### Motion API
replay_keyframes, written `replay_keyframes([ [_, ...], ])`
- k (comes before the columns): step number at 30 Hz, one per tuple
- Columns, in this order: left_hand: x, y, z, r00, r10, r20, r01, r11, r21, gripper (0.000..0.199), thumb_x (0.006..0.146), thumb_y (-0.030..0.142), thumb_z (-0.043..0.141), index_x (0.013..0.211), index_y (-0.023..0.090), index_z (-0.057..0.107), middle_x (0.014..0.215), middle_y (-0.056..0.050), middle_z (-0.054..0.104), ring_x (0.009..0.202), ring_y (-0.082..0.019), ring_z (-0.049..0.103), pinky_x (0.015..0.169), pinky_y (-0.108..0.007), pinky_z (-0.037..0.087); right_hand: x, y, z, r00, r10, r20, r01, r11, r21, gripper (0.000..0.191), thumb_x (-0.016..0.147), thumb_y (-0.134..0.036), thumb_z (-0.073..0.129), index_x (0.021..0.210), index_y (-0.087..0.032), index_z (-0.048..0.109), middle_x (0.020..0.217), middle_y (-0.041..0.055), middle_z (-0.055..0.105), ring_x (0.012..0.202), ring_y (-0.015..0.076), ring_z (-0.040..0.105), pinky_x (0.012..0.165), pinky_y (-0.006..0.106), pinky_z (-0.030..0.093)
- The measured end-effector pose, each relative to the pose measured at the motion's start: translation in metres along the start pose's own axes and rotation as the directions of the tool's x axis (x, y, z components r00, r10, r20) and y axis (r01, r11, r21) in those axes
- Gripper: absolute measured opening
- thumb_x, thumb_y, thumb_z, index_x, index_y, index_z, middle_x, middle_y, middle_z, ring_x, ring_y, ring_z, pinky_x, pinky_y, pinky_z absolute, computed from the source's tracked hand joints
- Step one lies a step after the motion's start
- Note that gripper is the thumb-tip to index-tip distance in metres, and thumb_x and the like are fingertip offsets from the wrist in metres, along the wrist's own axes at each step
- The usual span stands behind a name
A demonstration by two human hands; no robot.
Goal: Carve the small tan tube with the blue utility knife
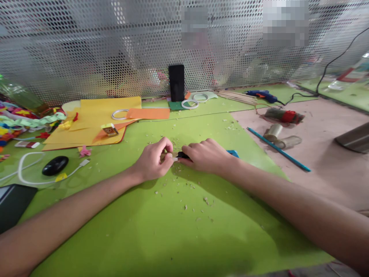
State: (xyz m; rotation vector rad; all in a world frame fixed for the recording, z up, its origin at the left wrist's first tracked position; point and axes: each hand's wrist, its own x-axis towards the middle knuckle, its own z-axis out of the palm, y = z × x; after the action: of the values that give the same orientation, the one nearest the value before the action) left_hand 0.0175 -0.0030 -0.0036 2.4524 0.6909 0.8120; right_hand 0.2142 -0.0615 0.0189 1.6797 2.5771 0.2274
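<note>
One small pale piece (pixel 166 155), low over the tabletop (pixel 129 231), pinched between left hand (pixel 154 159) thumb and forefinger; right hand (pixel 205 156) wrapped round a black-and-blue tool (pixel 182 155), seemingly a cutter, just beside it. Piece judged light, stiff, woody; best held left end, clear of tool

Left hand (pixel 154 159) pinched, right hand (pixel 206 156) curled palm-down, forearms (pixel 83 207) slanting inward

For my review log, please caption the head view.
Left hand pinches a small piece against a black tool in the right hand, shavings scattered over the green table.
</note>
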Motion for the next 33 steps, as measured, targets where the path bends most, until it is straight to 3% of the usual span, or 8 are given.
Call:
replay_keyframes([
  [7,-0.0001,0.0006,-0.0002,1.000,0.000,0.010,0.001,1.000,-0.018,0.011,0.079,0.014,0.052,0.087,0.019,0.045,0.065,0.006,0.046,0.045,-0.004,0.036,0.043,-0.018,0.030,-0.0013,-0.0038,-0.0014,0.999,-0.029,-0.037,0.028,0.999,-0.024,0.043,0.097,-0.051,0.029,0.094,-0.016,0.056,0.077,0.0037,0.067,0.058,0.0169,0.061,0.048,0.030,0.014],
  [20,0.0011,-0.0020,-0.0003,1.000,0.012,0.001,-0.011,0.998,-0.063,0.009,0.080,0.013,0.050,0.086,0.018,0.045,0.063,0.007,0.044,0.046,-0.005,0.036,0.044,-0.019,0.030,-0.0003,-0.0021,-0.0015,1.000,0.003,-0.024,-0.004,0.999,-0.042,0.047,0.096,-0.054,0.027,0.099,-0.016,0.054,0.082,0.0056,0.067,0.059,0.0166,0.060,0.049,0.030,0.015],
  [33,0.0006,-0.0024,0.0001,1.000,0.008,-0.016,-0.008,0.999,-0.033,0.009,0.081,0.013,0.049,0.087,0.019,0.045,0.062,0.007,0.044,0.046,-0.005,0.036,0.046,-0.020,0.030,0.0009,-0.0016,0.0018,0.999,0.040,-0.001,-0.040,0.999,-0.026,0.048,0.096,-0.055,0.025,0.091,-0.019,0.057,0.073,0.0044,0.068,0.056,0.0173,0.060,0.050,0.030,0.015],
])
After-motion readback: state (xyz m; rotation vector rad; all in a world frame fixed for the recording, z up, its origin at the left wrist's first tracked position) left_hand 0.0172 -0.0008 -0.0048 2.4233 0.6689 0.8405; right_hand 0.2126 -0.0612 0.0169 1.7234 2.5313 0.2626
